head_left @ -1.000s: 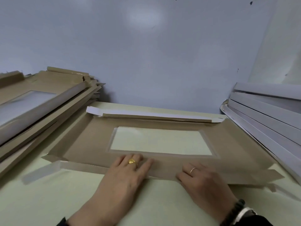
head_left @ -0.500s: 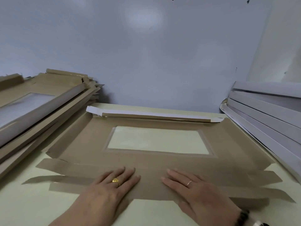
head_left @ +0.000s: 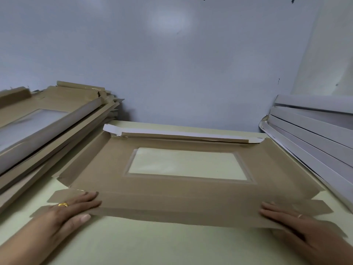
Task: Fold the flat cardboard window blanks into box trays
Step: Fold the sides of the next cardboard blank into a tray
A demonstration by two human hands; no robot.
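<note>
A brown cardboard window blank (head_left: 177, 190) lies on the pale green table (head_left: 152, 243), its clear rectangular window (head_left: 188, 163) in the middle. Its far long flap (head_left: 183, 135) is folded up and over, showing a white underside. The near flap (head_left: 179, 209) lies spread flat toward me. My left hand (head_left: 70, 211) presses flat on the left end of that near flap, fingers straight, thumb at the flap's edge. My right hand (head_left: 298, 224) lies flat on the flap's right end, fingers straight.
A slanted stack of brown window blanks (head_left: 44, 131) leans at the left. A stack of white-faced blanks (head_left: 313, 131) leans at the right. A grey-blue wall (head_left: 172, 64) closes off the back of the table.
The near flap has unfolded flat toward me. Both hands have slid apart from the middle of the flap to its left and right ends.
</note>
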